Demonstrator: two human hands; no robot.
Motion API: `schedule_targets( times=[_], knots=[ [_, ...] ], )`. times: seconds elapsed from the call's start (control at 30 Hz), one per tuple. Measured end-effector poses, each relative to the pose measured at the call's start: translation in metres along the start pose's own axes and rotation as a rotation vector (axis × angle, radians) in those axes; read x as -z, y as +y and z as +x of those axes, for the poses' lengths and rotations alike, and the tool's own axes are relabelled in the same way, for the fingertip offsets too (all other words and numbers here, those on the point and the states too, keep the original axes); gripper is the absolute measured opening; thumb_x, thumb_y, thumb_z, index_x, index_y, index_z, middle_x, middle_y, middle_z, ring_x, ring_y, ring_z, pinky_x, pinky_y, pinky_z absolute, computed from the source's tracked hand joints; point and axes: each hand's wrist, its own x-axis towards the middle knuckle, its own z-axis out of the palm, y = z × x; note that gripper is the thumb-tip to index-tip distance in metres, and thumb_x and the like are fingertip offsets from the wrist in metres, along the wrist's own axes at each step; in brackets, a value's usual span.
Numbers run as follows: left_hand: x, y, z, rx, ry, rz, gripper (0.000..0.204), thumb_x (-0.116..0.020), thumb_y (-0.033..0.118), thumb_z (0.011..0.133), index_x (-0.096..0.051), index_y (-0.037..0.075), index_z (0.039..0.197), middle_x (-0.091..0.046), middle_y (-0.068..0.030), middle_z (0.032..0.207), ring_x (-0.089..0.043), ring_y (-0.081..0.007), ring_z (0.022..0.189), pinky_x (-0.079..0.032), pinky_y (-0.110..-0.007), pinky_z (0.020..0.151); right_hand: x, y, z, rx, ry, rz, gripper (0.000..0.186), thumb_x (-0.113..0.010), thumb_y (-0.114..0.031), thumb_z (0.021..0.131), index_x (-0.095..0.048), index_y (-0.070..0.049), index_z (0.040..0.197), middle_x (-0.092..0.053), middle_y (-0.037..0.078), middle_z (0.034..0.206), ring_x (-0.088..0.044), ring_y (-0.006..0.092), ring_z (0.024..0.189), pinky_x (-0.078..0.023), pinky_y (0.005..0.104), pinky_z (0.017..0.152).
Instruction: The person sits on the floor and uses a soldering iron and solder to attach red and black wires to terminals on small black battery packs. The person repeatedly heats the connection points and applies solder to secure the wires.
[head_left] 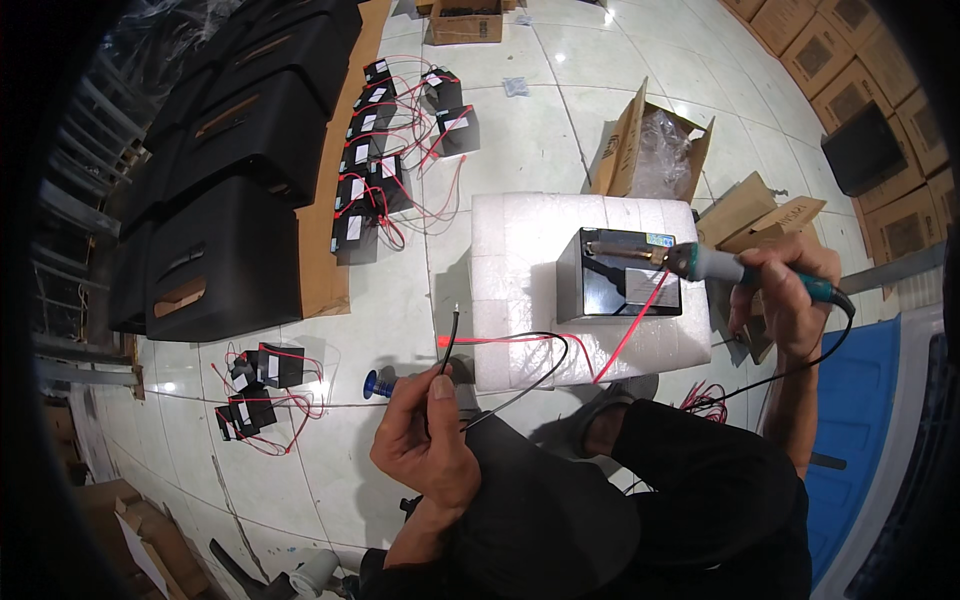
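My right hand (790, 290) is closed round the handle of a soldering iron (705, 264) with a grey and green grip. Its metal tip reaches left over the top of a black battery (620, 275), which rests on a white foam block (520, 240). Between the thumb and fingers of my left hand (430, 440) is a black wire (456, 335), its bare end pointing up. A red wire (645, 320) runs from the battery's top, over the foam's near edge and left to a red end beside the black wire. Whether the tip touches the battery, I cannot tell.
Several wired black batteries (370, 160) stand on the floor at far left, with more (260, 390) nearer. Big black cases (225, 250) line the left. An open carton (650, 150) holds clear plastic behind the foam. Blue plastic (850, 420) lies right; a blue spool (375, 384) sits near my left hand.
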Motion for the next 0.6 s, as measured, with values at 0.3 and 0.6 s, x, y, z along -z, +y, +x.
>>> schedule_targets(
  times=[0.3, 0.6],
  knots=[
    [0.0013, 0.0021, -0.0007, 0.024, 0.032, 0.037, 0.017, -0.06, 0.003, 0.091, -0.067, -0.011, 0.098, -0.068, -0.0124, 0.083, -0.054, -0.0102, 0.069, -0.047, -0.024, 0.069, 0.0001, -0.0026, 0.0018, -0.015, -0.027, -0.085, 0.029, -0.06, -0.02, 0.093, -0.065, 0.009, 0.089, -0.065, 0.015, 0.065, -0.064, 0.018, 0.051, -0.053, 0.0291, 0.047],
    [0.0014, 0.0028, 0.0, 0.039, 0.014, 0.049, 0.016, -0.061, 0.002, 0.092, -0.067, -0.011, 0.099, -0.07, -0.0149, 0.09, -0.058, -0.0107, 0.074, -0.046, -0.023, 0.068, -0.0022, -0.0047, 0.0017, -0.003, 0.013, -0.075, 0.03, -0.057, -0.02, 0.092, -0.065, 0.009, 0.09, -0.065, 0.015, 0.065, -0.063, 0.0173, 0.05, -0.052, 0.029, 0.048]
  ],
)
